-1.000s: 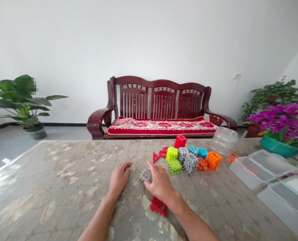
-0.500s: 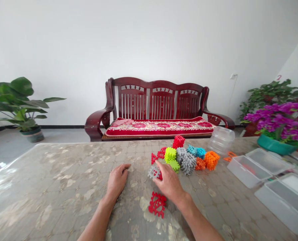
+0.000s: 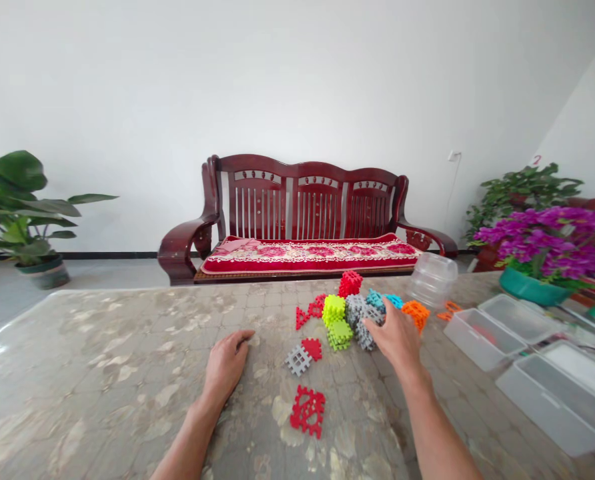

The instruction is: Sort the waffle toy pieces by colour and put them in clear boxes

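My left hand (image 3: 226,367) rests on the table with its thumb and forefinger apart, holding nothing. My right hand (image 3: 397,337) is at the stacks of grey interlocking tiles (image 3: 360,319), thumb and forefinger spread beside the front stack; it covers part of it, and I see no tile between the fingers. A single grey lattice tile (image 3: 298,360) lies flat between my hands, touching or just overlapping a small red tile (image 3: 312,349). Nearer to me is a red openwork tile panel (image 3: 308,411). Lime-green tile stacks (image 3: 339,333) stand left of the grey ones.
Behind are a red stack (image 3: 350,284), loose red tiles (image 3: 317,307), blue tiles (image 3: 375,298) and an orange stack (image 3: 416,315). To the right sit a clear jar (image 3: 433,279), clear plastic boxes (image 3: 552,407) and a teal flower pot (image 3: 532,288). A wooden bench (image 3: 187,243) stands beyond the table.
My right hand has left the grey lattice tile, which stays on the table by the small red tile, and moved right to the grey stacks. My left hand stays resting on the table.
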{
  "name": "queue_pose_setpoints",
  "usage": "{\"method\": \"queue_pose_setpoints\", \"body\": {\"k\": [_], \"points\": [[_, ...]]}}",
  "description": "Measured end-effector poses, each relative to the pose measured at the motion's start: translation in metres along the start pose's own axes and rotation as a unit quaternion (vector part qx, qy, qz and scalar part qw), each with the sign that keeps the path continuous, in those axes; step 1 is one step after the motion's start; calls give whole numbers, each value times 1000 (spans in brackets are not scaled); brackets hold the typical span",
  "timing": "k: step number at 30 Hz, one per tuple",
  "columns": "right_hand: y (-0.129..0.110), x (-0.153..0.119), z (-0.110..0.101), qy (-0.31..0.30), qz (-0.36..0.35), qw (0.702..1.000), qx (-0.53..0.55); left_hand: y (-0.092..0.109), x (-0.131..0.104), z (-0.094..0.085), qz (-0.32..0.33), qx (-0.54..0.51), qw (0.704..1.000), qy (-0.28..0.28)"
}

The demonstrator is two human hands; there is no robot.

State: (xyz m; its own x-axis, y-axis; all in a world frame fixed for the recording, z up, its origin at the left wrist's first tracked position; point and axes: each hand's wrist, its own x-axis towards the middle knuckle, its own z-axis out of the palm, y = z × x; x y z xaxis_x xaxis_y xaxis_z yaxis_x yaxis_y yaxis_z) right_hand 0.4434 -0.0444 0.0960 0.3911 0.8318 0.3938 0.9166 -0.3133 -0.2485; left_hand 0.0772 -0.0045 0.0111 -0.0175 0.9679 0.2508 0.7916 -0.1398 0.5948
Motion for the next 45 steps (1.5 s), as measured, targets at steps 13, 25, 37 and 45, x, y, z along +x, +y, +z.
{"method": "queue_pose_setpoints", "body": {"k": [13,25,37,45], "points": [[-9,0,1,-9,11,999,42,0,0,-1,0,-1,1000,-10],[-34,44,14,-62,16,998,-27,-3,0,2,4,-2,1000,-7],[-53,-14,18,-19,-148,969,195,-1,0,1,-4,4,1000,-8],[-115,-89,32,-207,-287,923,149,-8,1,5,9,-7,1000,-5]]}}
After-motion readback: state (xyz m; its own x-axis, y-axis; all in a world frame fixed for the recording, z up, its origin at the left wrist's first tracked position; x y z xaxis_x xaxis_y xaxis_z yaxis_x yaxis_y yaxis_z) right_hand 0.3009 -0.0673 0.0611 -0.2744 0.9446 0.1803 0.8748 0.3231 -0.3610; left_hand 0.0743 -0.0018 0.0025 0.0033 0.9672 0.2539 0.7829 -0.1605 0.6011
